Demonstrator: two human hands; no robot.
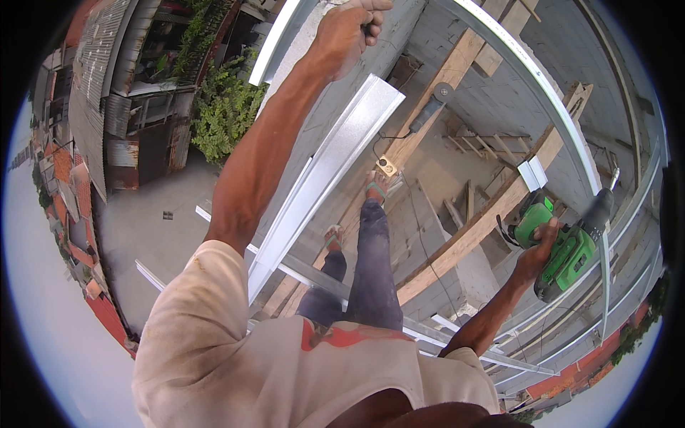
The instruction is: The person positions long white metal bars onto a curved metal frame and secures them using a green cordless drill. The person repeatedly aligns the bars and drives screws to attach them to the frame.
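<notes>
My right hand (542, 250), out to the right, grips the handle of a green cordless drill (571, 255). Its dark chuck and thin bit (616, 176) point up and away, next to a light metal framing strip. My left arm is stretched far forward to the top of the view. There my left hand (347, 39) has its fingers curled together by the top of a grey block wall (399, 43); what they hold, if anything, cannot be made out. Below that hand a shiny metal channel (335, 167) slants across the view.
My feet stand on a wooden plank (357, 196) high above a floor. An angle grinder (428, 110) and a yellow socket box (386, 166) with a cord lie on that plank. Another beam (457, 246) runs to the right. Metal framing (546, 78) arches overhead; rooftops (89, 121) lie left.
</notes>
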